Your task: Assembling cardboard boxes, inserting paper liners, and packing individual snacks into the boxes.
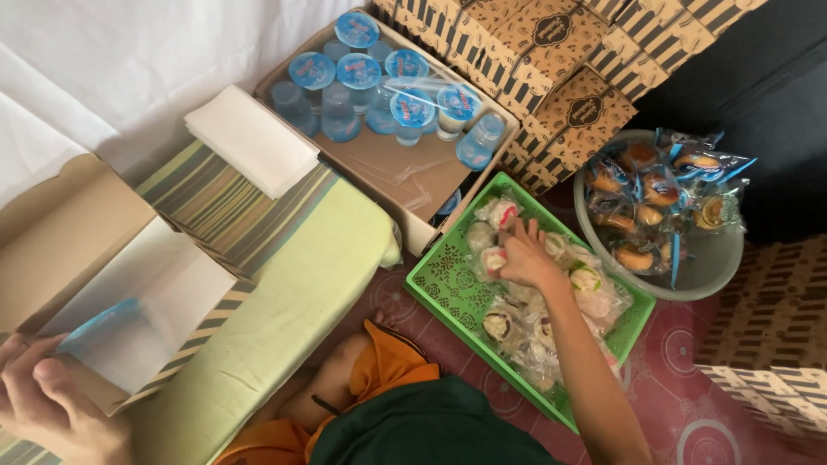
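With the right hand (524,254) closing on a wrapped pastry (493,258) in the green basket (444,280), the open snack box (129,293), steadied only by the left hand (43,400), could tip.

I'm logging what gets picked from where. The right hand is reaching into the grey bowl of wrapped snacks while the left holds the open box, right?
Not quite. The head view shows the right hand in the green basket of wrapped snacks, not the grey bowl. The left hand does hold the open box.
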